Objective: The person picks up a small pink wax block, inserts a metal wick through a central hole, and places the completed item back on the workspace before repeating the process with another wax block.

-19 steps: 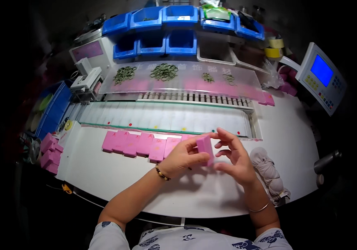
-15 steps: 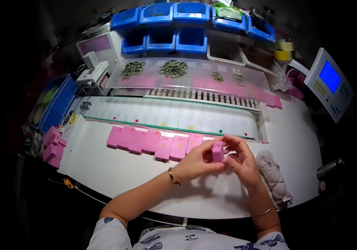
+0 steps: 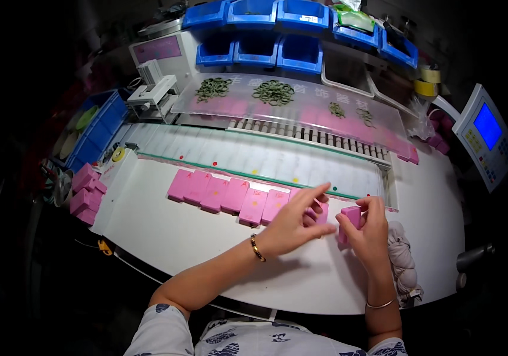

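Note:
My left hand is open with fingers apart, in front of the right end of a row of pink blocks on the white worktop. My right hand grips a pink block between thumb and fingers, at the right of that row, with the block held on end. My left fingers partly cover the right end of the row. A twisted pale cloth bundle lies just right of my right hand.
A white track lies behind the row, below a clear shelf with green rings. Blue bins stand at the back, a white press at back left, stacked pink blocks left, a keypad screen right.
My hands have parted: the pink block left my left hand and is in my right, moved to the right and lower. My left fingers opened. The view has shifted.

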`<state>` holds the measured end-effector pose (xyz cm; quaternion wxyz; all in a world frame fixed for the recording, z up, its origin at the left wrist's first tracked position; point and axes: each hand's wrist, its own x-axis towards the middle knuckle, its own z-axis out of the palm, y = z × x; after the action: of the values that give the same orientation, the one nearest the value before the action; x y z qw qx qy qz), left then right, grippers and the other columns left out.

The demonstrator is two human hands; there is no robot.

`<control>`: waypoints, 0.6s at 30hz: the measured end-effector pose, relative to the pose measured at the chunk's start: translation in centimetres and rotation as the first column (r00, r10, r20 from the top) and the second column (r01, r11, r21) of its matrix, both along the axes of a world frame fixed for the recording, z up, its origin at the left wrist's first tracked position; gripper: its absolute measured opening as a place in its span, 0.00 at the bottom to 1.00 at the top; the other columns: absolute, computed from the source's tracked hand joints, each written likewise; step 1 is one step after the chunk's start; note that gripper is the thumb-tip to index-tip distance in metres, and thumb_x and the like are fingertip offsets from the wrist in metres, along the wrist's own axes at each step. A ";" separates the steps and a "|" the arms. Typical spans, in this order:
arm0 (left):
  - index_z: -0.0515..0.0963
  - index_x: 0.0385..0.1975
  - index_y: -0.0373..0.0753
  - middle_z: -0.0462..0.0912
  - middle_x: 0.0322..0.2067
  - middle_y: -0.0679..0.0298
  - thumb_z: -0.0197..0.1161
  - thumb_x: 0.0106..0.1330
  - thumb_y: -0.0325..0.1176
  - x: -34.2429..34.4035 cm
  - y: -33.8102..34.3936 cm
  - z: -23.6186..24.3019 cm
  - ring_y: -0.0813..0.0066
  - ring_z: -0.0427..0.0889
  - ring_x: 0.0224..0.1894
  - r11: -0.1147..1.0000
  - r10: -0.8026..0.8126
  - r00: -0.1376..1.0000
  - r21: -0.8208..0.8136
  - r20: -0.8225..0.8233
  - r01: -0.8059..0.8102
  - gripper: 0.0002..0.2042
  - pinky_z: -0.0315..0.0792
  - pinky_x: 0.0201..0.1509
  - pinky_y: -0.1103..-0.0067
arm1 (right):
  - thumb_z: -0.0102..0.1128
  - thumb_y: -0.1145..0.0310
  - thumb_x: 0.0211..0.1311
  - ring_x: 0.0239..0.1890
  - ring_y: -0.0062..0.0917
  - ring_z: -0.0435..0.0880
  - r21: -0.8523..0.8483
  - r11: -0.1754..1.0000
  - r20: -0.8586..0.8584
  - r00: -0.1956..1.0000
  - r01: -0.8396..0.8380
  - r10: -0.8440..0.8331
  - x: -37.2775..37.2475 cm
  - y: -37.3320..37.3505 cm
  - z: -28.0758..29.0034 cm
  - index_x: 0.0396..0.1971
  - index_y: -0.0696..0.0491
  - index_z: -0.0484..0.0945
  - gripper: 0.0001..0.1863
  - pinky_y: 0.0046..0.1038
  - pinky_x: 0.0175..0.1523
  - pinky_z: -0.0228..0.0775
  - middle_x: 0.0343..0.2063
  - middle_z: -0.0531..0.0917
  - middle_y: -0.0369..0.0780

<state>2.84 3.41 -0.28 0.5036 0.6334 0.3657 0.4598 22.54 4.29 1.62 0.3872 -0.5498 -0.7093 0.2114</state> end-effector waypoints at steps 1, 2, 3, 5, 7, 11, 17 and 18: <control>0.60 0.65 0.39 0.68 0.50 0.61 0.67 0.59 0.26 -0.3 0.3 0.4 0.80 0.70 0.47 0.998 0.061 0.997 -0.007 0.042 -0.060 0.34 0.76 0.43 0.85 | 0.70 0.67 0.49 0.33 0.34 0.78 0.058 0.998 0.127 0.992 -0.003 -0.004 0.5 0.5 -1.1 0.37 0.60 0.70 0.20 0.30 0.39 0.69 0.35 0.72 0.45; 0.61 0.64 0.39 0.70 0.49 0.62 0.65 0.60 0.26 -0.9 0.7 1.0 0.81 0.72 0.46 0.994 0.093 0.995 0.056 0.041 -0.095 0.31 0.76 0.42 0.85 | 0.69 0.65 0.51 0.35 0.40 0.78 0.113 0.994 0.252 0.968 -0.013 -0.016 0.8 0.8 -1.9 0.37 0.60 0.70 0.20 0.34 0.41 0.70 0.37 0.72 0.47; 0.63 0.63 0.39 0.71 0.49 0.63 0.65 0.61 0.26 -1.6 0.8 1.9 0.81 0.73 0.46 0.990 0.143 0.989 0.016 0.028 -0.143 0.29 0.76 0.42 0.86 | 0.66 0.63 0.54 0.38 0.47 0.76 0.047 0.998 0.224 0.974 -0.032 0.020 1.0 0.8 -2.2 0.39 0.60 0.71 0.20 0.40 0.43 0.69 0.39 0.71 0.49; 0.66 0.60 0.38 0.74 0.48 0.63 0.64 0.61 0.26 -3.4 1.5 2.4 0.81 0.74 0.47 0.972 0.236 0.972 0.024 -0.017 -0.235 0.26 0.76 0.42 0.86 | 0.66 0.64 0.54 0.38 0.46 0.76 0.043 0.999 0.225 0.974 -0.028 0.017 0.9 1.1 -2.7 0.39 0.60 0.71 0.19 0.38 0.44 0.69 0.39 0.71 0.49; 0.70 0.57 0.38 0.77 0.46 0.64 0.63 0.61 0.25 -6.1 2.1 1.9 0.80 0.75 0.48 0.937 0.319 0.946 0.169 -0.063 -0.305 0.23 0.76 0.43 0.84 | 0.65 0.65 0.55 0.37 0.45 0.76 0.045 0.998 0.219 0.975 -0.040 0.029 0.8 1.3 -2.7 0.40 0.61 0.71 0.19 0.37 0.44 0.69 0.39 0.71 0.49; 0.70 0.56 0.36 0.77 0.48 0.60 0.68 0.54 0.28 -11.8 1.6 2.7 0.70 0.75 0.51 0.898 0.389 0.803 0.379 -0.452 -0.222 0.27 0.69 0.58 0.75 | 0.64 0.71 0.55 0.34 0.31 0.76 -0.130 0.987 0.013 0.995 -0.097 0.099 0.8 1.2 -2.4 0.43 0.61 0.72 0.17 0.29 0.41 0.71 0.39 0.71 0.44; 0.67 0.58 0.35 0.71 0.54 0.55 0.71 0.45 0.30 -14.3 0.7 2.7 0.59 0.66 0.59 0.976 0.166 0.448 0.213 -0.878 0.055 0.35 0.61 0.63 0.69 | 0.64 0.75 0.53 0.32 0.19 0.71 -0.154 0.976 -0.114 0.984 -0.151 0.134 0.7 1.1 -2.5 0.44 0.58 0.72 0.17 0.19 0.37 0.68 0.39 0.71 0.38; 0.66 0.59 0.35 0.70 0.53 0.54 0.71 0.45 0.29 -14.2 0.6 2.4 0.58 0.66 0.59 0.965 0.196 0.426 0.251 -0.883 0.075 0.36 0.59 0.64 0.68 | 0.64 0.75 0.53 0.33 0.17 0.70 -0.122 0.980 -0.090 0.985 -0.158 0.148 0.5 1.0 -2.2 0.44 0.57 0.73 0.17 0.17 0.36 0.67 0.39 0.70 0.36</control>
<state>-11.39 3.98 2.11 0.1277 0.8254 0.5389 0.1100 23.08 5.25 -0.61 0.3618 -0.5084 -0.7183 0.3078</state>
